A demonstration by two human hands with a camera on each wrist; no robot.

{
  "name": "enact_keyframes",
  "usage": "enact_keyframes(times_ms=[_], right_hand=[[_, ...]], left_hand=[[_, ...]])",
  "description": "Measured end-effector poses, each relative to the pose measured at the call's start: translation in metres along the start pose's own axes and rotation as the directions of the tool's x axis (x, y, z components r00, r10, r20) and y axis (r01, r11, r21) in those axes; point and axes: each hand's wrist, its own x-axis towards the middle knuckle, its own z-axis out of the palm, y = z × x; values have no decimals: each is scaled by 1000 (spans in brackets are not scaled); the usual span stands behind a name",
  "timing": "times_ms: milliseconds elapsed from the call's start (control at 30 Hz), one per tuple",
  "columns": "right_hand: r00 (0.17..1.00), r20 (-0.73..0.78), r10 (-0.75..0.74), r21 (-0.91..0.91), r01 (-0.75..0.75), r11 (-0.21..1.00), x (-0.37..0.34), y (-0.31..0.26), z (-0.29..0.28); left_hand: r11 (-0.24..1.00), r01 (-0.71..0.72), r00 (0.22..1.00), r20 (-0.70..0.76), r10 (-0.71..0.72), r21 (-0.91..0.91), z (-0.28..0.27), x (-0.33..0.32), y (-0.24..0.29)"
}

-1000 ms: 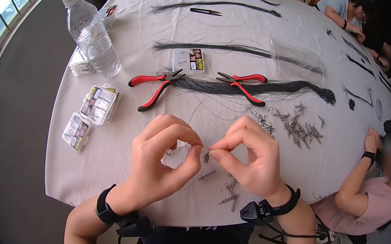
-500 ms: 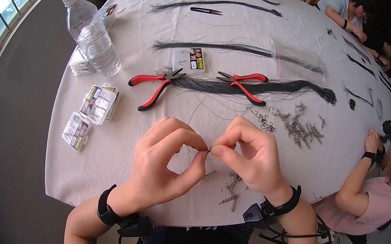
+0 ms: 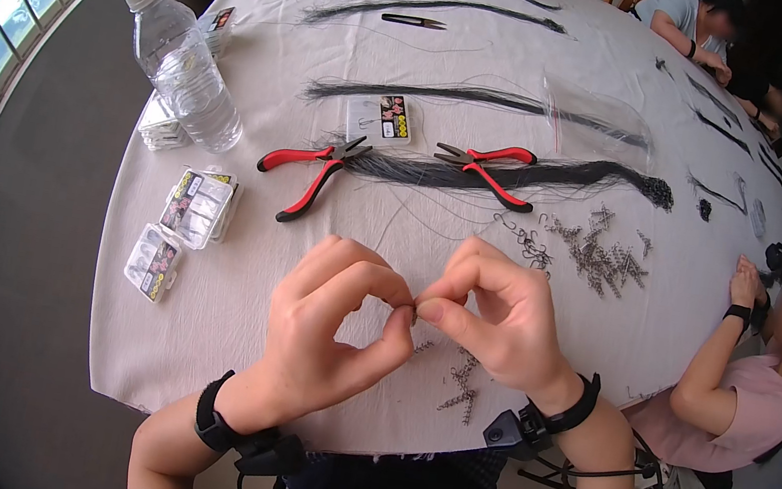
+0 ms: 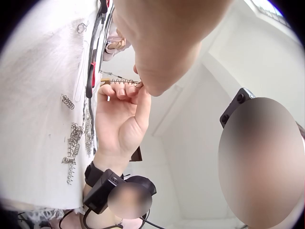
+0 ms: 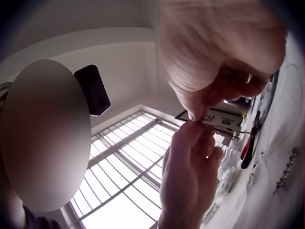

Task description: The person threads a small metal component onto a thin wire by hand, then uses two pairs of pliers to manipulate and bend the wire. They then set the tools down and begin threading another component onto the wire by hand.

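My left hand [image 3: 324, 321] and right hand [image 3: 502, 312] meet fingertip to fingertip over the near part of the table. Between them is a small metal coil spring [image 4: 125, 82], seen side-on in the left wrist view and mostly covered by fingers in the head view. Thumb and forefinger of each hand pinch at one end of it. The right wrist view shows the same spring [image 5: 221, 131] stretching away behind the fingertips. Several loose springs [image 3: 461, 387] lie on the cloth just below my hands.
Two red-handled pliers [image 3: 316, 173] [image 3: 488, 173] lie beyond my hands by a bundle of black strands [image 3: 583, 177]. A pile of springs [image 3: 597, 250] and small hooks [image 3: 527, 245] sits right. Clear boxes [image 3: 200, 206] and a water bottle [image 3: 186, 62] stand left. People sit around the table.
The hands were slightly apart a second ago, with the spring hanging from the right fingertips. They have come together, the left moving right. The pliers and boxes have stayed put.
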Motion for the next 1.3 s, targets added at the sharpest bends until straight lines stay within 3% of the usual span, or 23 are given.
enact_keyframes(times_ms=[300,600,800,1133,1300], right_hand=[[998,-1,-66,-93,65,994,0,-4,-2],[998,-15,-57,-22,57,998,1,-4,-8],[998,-17,-54,-19,54,998,1,-6,-9],[998,-54,19,56,-16,998,1,-11,-13],[999,-50,0,-45,-2,999,3,-6,-15]], left_hand=[[998,63,998,31,-63,-2,-3,1,0],[986,131,985,128,-118,-104,-5,7,8],[996,47,981,190,-31,-78,-1,2,-2],[995,68,982,179,-55,-68,-1,2,-4],[972,192,980,84,-182,-135,-3,2,-7]])
